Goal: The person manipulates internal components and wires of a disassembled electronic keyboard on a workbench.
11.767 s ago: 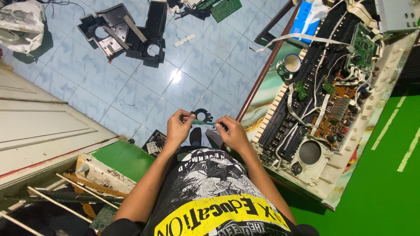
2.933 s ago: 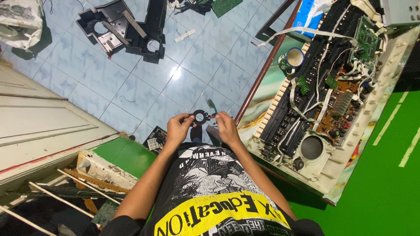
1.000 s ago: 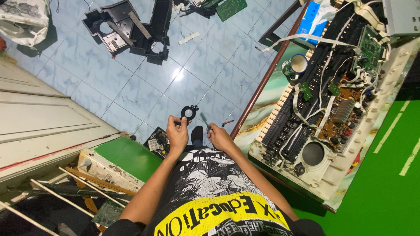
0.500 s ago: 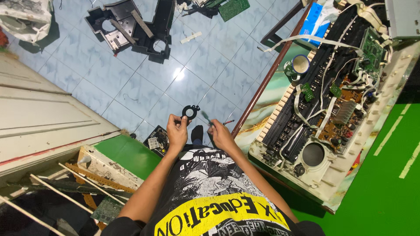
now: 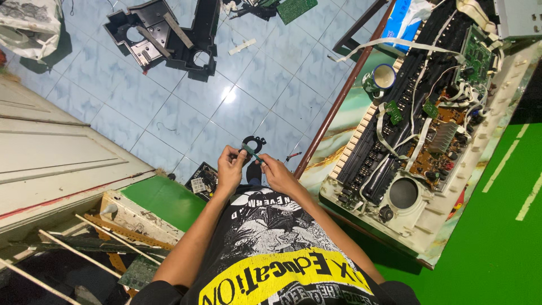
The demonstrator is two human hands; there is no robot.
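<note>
Black plastic ring (image 5: pixel 253 142) sits pinched in the left hand (image 5: pixel 230 168) over the tiled floor (image 5: pixel 169 107); the right hand (image 5: pixel 275 170) closes on a green-handled screwdriver (image 5: pixel 252 153) touching it, beside the opened keyboard (image 5: pixel 418 130).

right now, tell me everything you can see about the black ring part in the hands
The black ring part is a small, dark, flat hoop that looks like plastic, with an open round centre and little tabs on its rim. It is held up in front of the person's chest, above the blue tiled floor. The left hand pinches its lower edge with the fingertips; the right hand holds a thin greenish tool against it. Finer detail is too small to tell.
</note>
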